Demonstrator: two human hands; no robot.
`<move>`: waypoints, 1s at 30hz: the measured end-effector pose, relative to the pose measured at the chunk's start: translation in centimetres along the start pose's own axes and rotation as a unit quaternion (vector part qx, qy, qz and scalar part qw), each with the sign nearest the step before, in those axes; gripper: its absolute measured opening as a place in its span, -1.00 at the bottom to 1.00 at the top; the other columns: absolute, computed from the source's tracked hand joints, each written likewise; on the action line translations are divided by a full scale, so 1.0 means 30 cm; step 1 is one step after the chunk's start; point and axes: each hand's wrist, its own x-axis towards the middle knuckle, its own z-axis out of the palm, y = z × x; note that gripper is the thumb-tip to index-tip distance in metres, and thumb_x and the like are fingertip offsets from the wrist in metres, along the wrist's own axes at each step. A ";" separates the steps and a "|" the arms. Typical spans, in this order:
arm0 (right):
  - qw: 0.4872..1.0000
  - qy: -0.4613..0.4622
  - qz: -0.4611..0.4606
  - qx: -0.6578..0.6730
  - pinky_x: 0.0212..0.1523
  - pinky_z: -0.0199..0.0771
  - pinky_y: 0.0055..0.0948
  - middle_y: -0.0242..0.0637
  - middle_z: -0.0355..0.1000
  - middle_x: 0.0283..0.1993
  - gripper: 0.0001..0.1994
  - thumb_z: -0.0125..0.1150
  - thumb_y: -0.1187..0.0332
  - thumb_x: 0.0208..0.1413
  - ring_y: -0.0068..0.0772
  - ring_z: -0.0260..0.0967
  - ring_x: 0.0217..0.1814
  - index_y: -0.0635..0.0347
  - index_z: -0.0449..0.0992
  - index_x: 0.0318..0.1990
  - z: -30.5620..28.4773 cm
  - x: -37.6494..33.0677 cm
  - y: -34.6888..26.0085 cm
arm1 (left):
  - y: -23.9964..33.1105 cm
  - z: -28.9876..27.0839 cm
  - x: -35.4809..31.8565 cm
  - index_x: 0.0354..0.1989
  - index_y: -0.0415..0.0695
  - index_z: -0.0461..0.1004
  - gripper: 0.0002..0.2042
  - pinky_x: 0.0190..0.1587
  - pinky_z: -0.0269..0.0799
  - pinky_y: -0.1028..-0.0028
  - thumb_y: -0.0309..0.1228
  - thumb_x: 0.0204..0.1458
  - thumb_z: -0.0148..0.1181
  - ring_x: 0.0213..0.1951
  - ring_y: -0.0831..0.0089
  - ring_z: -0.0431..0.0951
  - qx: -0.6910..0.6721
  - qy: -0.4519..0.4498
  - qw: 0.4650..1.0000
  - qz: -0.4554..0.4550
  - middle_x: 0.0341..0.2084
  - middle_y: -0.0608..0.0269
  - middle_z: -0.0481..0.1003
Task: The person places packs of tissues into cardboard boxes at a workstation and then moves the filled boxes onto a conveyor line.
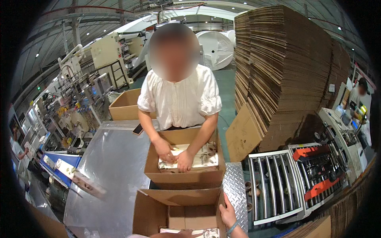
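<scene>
While right hand point(228, 214) grips corrugated box point(152, 214) | left hand point(174, 234) on glossy packs point(190, 232)

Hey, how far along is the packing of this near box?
Done: the near cardboard box stands open with a printed pack low inside. In hand: the right hand grips its right wall; the left hand rests by the pack. Left: much of the box looks unfilled, flaps up.
</scene>
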 end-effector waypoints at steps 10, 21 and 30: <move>0.997 -0.071 0.010 -0.028 0.32 -0.13 -0.48 -0.07 -0.08 0.38 -0.33 -0.05 0.61 0.01 -0.30 -0.14 0.41 0.30 -0.09 0.32 -0.007 0.039 0.020 | 0.017 -0.612 -0.580 0.07 -0.21 0.31 -0.60 0.09 0.29 0.27 -0.42 0.02 0.03 0.03 0.11 0.39 -0.220 0.502 0.831 0.095 0.02 -0.05 0.36; 0.996 -0.048 -0.010 -0.069 0.16 0.19 -0.34 -0.05 0.27 0.15 -0.42 -0.06 0.64 0.03 -0.21 0.23 0.19 0.25 0.06 0.27 0.013 0.043 0.062 | -1.027 -0.162 -1.556 0.15 -0.13 0.24 -0.35 0.11 0.21 0.13 0.00 -0.08 0.12 0.11 -0.14 0.22 -0.144 0.615 0.501 -0.592 0.10 -0.32 0.16; 0.800 0.059 0.061 -0.594 0.08 0.27 -0.15 0.17 0.24 0.08 -0.41 0.20 0.41 -0.08 0.12 0.24 0.10 0.38 0.16 0.14 0.006 0.038 -0.082 | -1.254 -0.182 -1.607 0.08 -0.01 0.37 -0.42 0.13 0.11 -0.01 0.09 -0.06 0.03 0.11 0.07 0.32 -0.271 0.569 0.435 -0.643 0.07 0.09 0.36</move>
